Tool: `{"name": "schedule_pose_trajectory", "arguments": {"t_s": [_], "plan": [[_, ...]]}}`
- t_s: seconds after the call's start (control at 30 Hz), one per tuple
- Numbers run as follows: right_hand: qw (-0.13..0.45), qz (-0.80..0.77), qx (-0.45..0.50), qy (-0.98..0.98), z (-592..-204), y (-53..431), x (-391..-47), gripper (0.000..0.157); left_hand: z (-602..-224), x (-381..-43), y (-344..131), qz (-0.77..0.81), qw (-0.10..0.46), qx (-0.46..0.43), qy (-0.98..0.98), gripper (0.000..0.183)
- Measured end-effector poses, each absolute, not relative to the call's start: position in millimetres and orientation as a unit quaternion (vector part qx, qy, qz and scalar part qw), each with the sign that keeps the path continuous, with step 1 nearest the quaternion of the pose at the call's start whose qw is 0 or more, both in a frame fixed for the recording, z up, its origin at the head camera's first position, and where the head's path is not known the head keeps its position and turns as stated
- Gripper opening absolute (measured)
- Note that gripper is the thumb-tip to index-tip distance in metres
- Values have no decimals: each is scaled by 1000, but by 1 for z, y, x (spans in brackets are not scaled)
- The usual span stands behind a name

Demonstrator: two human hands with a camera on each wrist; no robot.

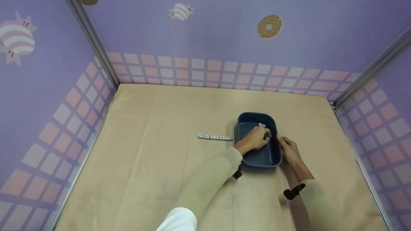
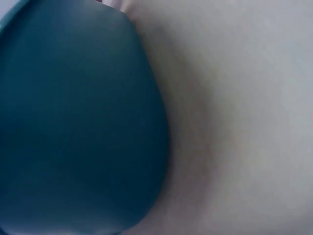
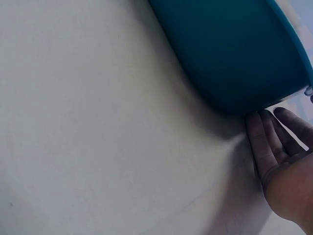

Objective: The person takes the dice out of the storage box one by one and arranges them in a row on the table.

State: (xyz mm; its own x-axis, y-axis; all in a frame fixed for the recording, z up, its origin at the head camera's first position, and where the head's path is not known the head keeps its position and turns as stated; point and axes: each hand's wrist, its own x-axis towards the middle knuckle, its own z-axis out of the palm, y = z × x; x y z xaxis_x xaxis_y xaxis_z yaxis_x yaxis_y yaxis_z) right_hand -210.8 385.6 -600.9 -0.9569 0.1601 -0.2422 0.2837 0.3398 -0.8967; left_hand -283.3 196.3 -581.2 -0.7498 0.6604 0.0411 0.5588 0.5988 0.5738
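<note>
A dark blue rectangular basin [image 1: 260,160] with rounded corners stands on the table. My left hand [image 1: 256,138] reaches inside it with curled fingers, and a small white cube [image 1: 267,138] shows at the fingertips. Two or so more white cubes with dark marks [image 1: 261,124] lie near the basin's far end. Against the outer right wall of the basin, my right hand [image 1: 290,150] rests its fingertips. Its fingers [image 3: 261,142] look fairly straight in the right wrist view. The left wrist view has the basin's outer wall [image 2: 83,117], which hides the left hand.
A straight row of small marked cubes [image 1: 215,137] lies just left of the basin, its right end close to the wall. Beige cloth [image 1: 154,154] covers the table. Purple patterned panels [image 1: 212,35] enclose the back and both sides.
</note>
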Motion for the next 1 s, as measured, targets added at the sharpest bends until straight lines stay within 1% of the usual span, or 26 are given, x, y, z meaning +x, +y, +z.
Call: {"name": "schedule_pose_trajectory", "arguments": {"t_s": [0.13, 0.3, 0.5, 0.57, 0.73, 0.87, 1.0], "plan": [[53, -560, 144, 814, -601, 385, -206, 63, -562, -278, 190, 241, 79, 391, 885, 24], [48, -565, 144, 811, -601, 383, -205, 64, -532, -274, 168, 234, 82, 419, 874, 21], [59, -570, 139, 808, -600, 382, -206, 72, -512, -274, 119, 239, 41, 441, 864, 16], [62, -573, 139, 806, -601, 382, -207, 73, -510, -275, 99, 229, 26, 441, 867, 15], [64, -578, 139, 802, -602, 382, -209, 69, -510, -281, 51, 233, 10, 411, 881, 15], [67, -573, 135, 806, -602, 383, -210, 70, -514, -286, 13, 254, 18, 375, 892, 15], [58, -562, 138, 813, -601, 384, -209, 75, -525, -288, -18, 258, 37, 350, 900, 16]]}}
